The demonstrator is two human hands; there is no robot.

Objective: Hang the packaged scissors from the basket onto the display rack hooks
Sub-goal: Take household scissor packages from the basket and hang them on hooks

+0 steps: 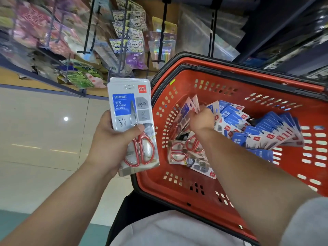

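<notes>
1. A grey shirt [177, 228] fills the bottom edge, and both bare forearms reach forward from it.
2. The left hand [110, 139] grips a stack of scissors packs [131, 112]. Its thumb lies across the front and its fingers are behind. The stack stands nearly upright outside the basket, just beside its left rim. The front card reads "HOME SCISSORS" on a blue panel, with red-handled scissors below.
3. The red shopping basket [177, 189] has a black rim and sits in front of the person's lap.
4. The right hand [200, 119] is inside the basket, well apart from the left. Its fingers curl round a few tilted packs [190, 107], but motion blur hides the exact grip.
5. More red-handled packs [184, 150] lie flat under the right wrist. A fanned row of blue-carded packs [262, 134] leans along the basket's right side.
6. The display rack hooks [163, 32] stand beyond the basket, carrying blurred sticker and stationery packets.
7. The pale tiled floor [44, 130] lies to the left.
</notes>
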